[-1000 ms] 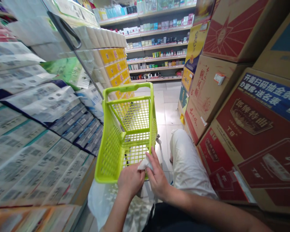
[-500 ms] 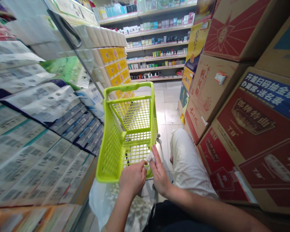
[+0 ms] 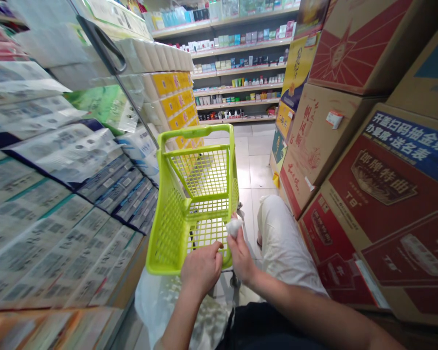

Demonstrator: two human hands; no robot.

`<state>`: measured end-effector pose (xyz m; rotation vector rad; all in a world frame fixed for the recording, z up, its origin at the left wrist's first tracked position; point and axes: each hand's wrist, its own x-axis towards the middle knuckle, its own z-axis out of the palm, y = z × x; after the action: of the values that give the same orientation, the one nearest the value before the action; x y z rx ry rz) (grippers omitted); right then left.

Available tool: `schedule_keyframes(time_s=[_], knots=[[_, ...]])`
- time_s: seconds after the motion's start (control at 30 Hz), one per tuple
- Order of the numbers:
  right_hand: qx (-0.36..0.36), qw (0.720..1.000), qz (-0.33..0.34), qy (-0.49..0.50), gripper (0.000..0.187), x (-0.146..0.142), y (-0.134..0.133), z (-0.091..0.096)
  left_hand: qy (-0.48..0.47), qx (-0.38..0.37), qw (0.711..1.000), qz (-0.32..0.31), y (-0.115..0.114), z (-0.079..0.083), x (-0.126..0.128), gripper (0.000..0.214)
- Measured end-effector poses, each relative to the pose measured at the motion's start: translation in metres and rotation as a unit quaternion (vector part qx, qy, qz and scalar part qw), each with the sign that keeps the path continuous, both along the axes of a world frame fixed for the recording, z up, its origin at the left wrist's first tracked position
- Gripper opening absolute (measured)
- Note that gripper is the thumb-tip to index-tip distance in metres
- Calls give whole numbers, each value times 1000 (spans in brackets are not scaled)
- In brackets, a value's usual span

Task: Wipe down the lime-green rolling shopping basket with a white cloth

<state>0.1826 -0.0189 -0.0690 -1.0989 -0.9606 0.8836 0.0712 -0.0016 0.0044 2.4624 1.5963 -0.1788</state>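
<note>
A lime-green plastic shopping basket [image 3: 168, 223] with lattice sides stands in front of me, its handle [image 3: 193, 132] raised at the far end. My left hand [image 3: 201, 266] is closed at the near rim of the basket, fingers curled round it and mostly hidden. Just beside it, at the basket's near right corner, my right hand [image 3: 242, 255] pinches a crumpled white tissue [image 3: 234, 227], which sticks up between thumb and fingers. Under my left forearm a whitish, translucent plastic bag [image 3: 151, 304] hangs below the basket; its contents are unclear.
Packs of paper goods [image 3: 58, 223] are stacked along the left, with a grey metal rod [image 3: 138, 109] slanting past them. Cardboard cartons [image 3: 383, 194] pile up on the right. Shelves of small boxes and bottles [image 3: 241, 63] stand beyond the tiled floor [image 3: 253, 160].
My right hand has turned and closed more, so the tissue now shows above the fingers. My left hand stays at the rim. The view has shifted very slightly.
</note>
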Motion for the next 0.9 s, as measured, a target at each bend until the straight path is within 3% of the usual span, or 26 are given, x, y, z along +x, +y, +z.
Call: schedule_keyframes(time_s=[0.07, 0.13, 0.33, 0.57, 0.77, 0.83, 0.9], knots=[[11, 998, 35, -41, 57, -4, -22, -8, 1, -1, 1000, -3, 0, 0, -1, 34], [22, 996, 42, -76, 53, -1, -27, -10, 0, -2, 1000, -3, -1, 0, -2, 34], [23, 987, -94, -124, 40, 31, 21, 6, -6, -6, 1000, 4, -2, -1, -2, 34], [-7, 982, -147, -118, 61, 20, 38, 5, -7, 1, 1000, -2, -1, -3, -1, 35], [126, 944, -230, -201, 48, 23, 57, 29, -7, -8, 1000, 0, -1, -1, 0, 34], [172, 930, -205, -252, 30, 30, 56, 34, -8, -5, 1000, -2, -1, -1, 0, 34], [220, 915, -124, -315, 14, 36, 47, 32, -9, 4, 1000, -5, -1, -1, 0, 34]])
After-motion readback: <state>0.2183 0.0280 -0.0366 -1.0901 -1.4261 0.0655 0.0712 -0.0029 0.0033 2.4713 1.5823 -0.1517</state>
